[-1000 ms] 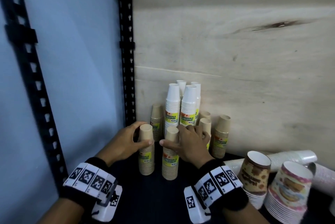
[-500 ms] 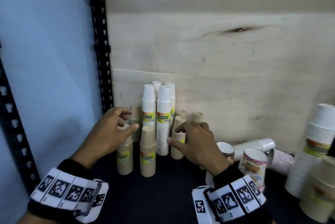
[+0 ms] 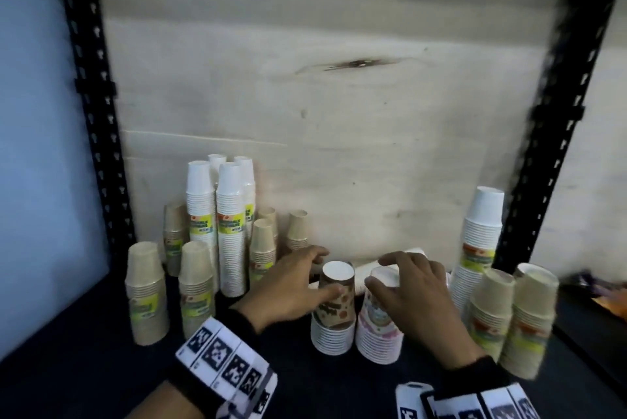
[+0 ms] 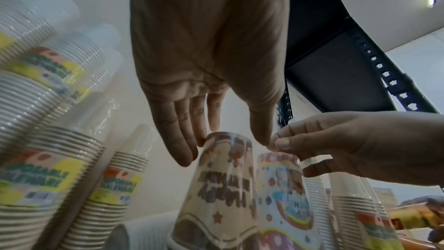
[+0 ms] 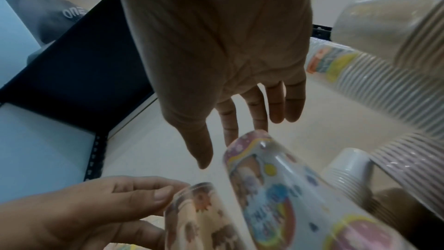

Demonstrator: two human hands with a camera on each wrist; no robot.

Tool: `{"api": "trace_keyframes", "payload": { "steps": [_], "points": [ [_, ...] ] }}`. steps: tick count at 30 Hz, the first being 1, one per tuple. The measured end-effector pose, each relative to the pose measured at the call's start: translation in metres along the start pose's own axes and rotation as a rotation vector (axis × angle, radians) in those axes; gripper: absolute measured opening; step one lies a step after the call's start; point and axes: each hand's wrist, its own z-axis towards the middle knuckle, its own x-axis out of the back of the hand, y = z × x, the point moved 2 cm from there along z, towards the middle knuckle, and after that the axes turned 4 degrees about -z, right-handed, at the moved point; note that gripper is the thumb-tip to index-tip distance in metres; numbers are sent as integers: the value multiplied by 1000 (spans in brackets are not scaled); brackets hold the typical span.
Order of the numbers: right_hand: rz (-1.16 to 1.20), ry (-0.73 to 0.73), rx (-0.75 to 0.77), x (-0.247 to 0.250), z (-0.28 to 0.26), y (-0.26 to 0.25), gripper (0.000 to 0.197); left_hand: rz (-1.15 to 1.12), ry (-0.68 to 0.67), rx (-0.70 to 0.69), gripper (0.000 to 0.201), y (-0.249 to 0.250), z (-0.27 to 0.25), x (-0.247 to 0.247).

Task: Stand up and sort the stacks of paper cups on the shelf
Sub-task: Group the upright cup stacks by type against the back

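Note:
Two short stacks of printed cups stand side by side on the dark shelf (image 3: 101,371). My left hand (image 3: 325,274) curls round the top of the brown patterned stack (image 3: 334,313), thumb across its front and fingers behind. The left wrist view shows that hand (image 4: 228,145) bracketing the same stack (image 4: 223,187). My right hand (image 3: 380,274) arches over the top of the pink patterned stack (image 3: 376,327), thumb on its left side. In the right wrist view the right hand (image 5: 223,151) sits at the pink stack's (image 5: 269,187) top, which is blurred.
Kraft stacks (image 3: 146,293) and tall white stacks (image 3: 230,225) are grouped at the back left. A tall white stack (image 3: 478,249) and kraft stacks (image 3: 529,317) stand at the right. A white stack (image 3: 414,250) lies behind my hands. Black uprights (image 3: 91,96) frame the shelf.
Both hands left the kraft stacks at the back left and moved right to the two patterned stacks, which they now hold. My view has shifted right as well.

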Motion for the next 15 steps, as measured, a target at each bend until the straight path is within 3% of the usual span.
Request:
{"api": "trace_keyframes", "payload": {
  "steps": [6, 15],
  "points": [
    [77, -104, -3, -9, -6, 13, 38, 62, 12, -15, 73, -3, 14, -19],
    [219, -118, 43, -6, -15, 7, 33, 32, 30, -1, 62, -7, 9, -14]
  ]
}}
